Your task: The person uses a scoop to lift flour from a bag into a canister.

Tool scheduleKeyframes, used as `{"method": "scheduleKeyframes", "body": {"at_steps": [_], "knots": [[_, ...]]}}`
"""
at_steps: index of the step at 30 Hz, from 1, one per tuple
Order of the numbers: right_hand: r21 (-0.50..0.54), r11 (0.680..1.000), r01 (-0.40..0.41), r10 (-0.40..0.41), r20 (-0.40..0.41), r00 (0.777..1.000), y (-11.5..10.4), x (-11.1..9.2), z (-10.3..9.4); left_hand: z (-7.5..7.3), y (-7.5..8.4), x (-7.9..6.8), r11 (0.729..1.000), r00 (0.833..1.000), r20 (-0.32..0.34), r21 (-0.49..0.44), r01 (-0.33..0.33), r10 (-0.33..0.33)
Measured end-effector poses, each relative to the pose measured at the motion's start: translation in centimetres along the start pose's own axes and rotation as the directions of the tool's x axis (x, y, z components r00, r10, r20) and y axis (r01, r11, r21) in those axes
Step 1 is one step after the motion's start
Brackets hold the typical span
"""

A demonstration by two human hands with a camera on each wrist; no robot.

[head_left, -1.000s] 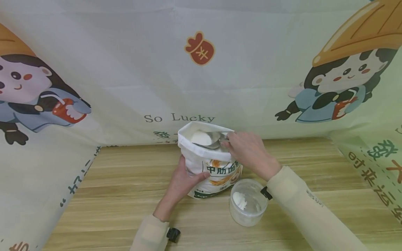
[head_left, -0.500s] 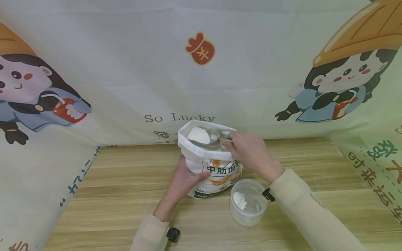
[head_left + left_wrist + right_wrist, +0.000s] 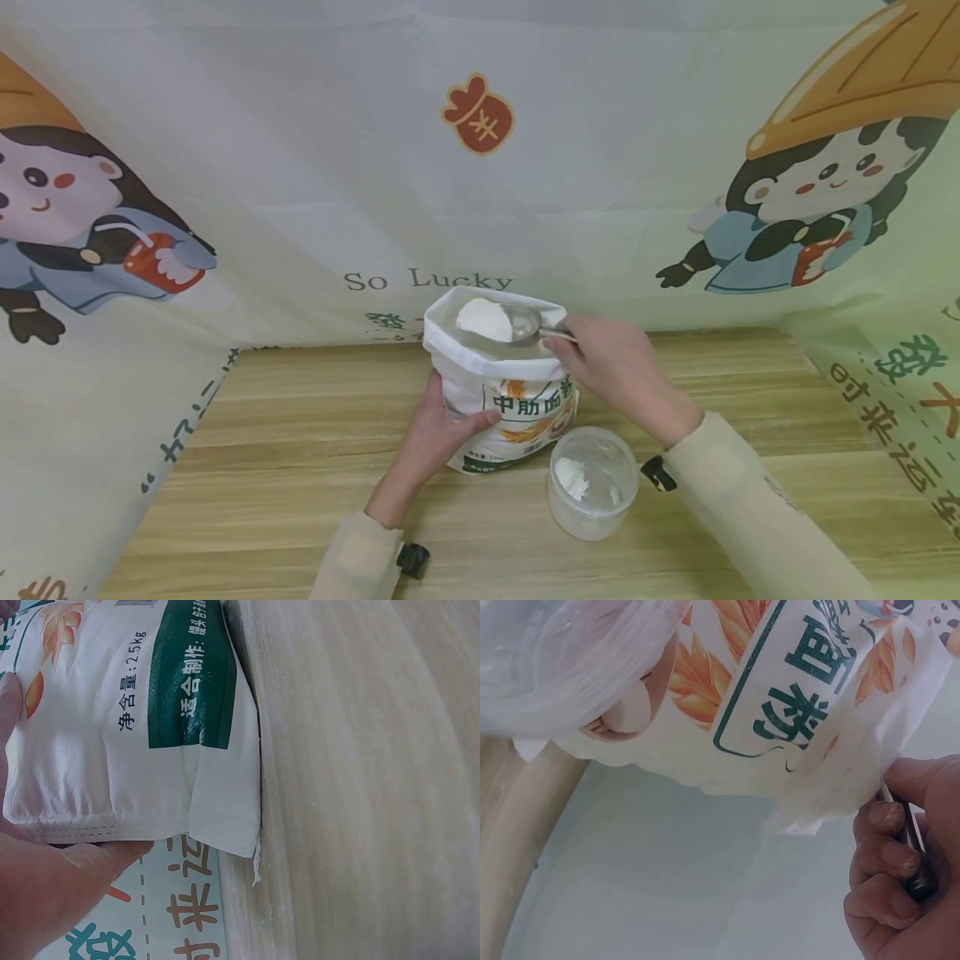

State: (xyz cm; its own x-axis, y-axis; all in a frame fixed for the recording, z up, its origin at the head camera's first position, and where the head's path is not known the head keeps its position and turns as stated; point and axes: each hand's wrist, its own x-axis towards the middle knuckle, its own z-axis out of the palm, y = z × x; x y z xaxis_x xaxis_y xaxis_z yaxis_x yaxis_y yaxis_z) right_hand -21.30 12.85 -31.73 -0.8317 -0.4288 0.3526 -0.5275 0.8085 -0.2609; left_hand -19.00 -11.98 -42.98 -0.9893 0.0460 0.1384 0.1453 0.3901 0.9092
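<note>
A white flour bag (image 3: 468, 396) stands with its top folded back and its mouth wide. My left hand (image 3: 438, 425) grips its left side, thumb across the front; the other fingers are largely hidden behind it. In the left wrist view that hand (image 3: 56, 889) lies against the printed bag (image 3: 82, 769). At the bag's mouth, my right hand (image 3: 611, 358) holds a metal scoop (image 3: 525, 323) heaped with white flour (image 3: 483, 320). Its fingers (image 3: 885, 859) curl round the dark handle end (image 3: 922, 885) in the right wrist view, where the bag hides the bowl.
Close to the bag's front right stands a clear plastic tub (image 3: 588, 523) with a little flour (image 3: 572, 478) inside. Both are on a wood-grain table (image 3: 285, 467). Printed cloth (image 3: 337, 167) rises behind and along the sides.
The scoop has come up through the bag's mouth with a heap of flour, now more fully in sight. My right hand has shifted rightward; my left hand keeps its place.
</note>
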Motion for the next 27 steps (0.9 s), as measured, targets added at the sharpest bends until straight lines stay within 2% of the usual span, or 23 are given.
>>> {"method": "scheduleKeyframes", "body": {"at_steps": [10,27], "knots": [[0.042,0.999,-0.021,0.022,-0.018,1.0,1.0,-0.9,-0.8,0.0,0.0,0.0,1.0,1.0,0.002,-0.001,0.008,-0.008],[0.135,0.991,-0.004,0.012,-0.058,0.998,2.2,-3.0,-2.6,0.0,-0.1,0.1,1.0,1.0,0.004,-0.016,0.004,-0.004]]}}
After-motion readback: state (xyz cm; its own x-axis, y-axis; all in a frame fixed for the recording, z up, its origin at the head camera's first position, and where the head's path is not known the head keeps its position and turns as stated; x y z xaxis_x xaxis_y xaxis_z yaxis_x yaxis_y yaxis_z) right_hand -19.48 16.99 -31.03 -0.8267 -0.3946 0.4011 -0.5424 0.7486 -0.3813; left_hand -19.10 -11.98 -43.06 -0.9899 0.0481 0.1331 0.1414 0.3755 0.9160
